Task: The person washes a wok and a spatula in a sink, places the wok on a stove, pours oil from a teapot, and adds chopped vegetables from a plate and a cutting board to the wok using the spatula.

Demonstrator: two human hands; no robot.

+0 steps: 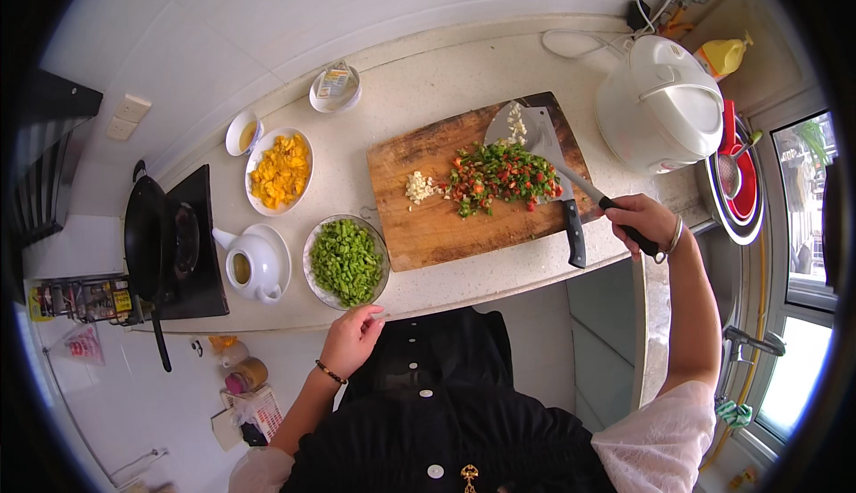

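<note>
My right hand grips the black handle of a metal spatula. Its rounded head lies over the board with chopped garlic on it. Beneath and beside it, a broad-bladed kitchen knife rests on the wooden cutting board, black handle overhanging the front edge. Diced red and green peppers form a heap mid-board, with a small pile of chopped garlic to their left. My left hand hovers by the counter edge, fingers loosely curled with nothing seen in them, close to a glass bowl of chopped green beans.
Left on the counter are scrambled eggs, a small cup, a bowl with a packet, a white teapot and a black wok on the hob. A rice cooker and stacked basins stand right.
</note>
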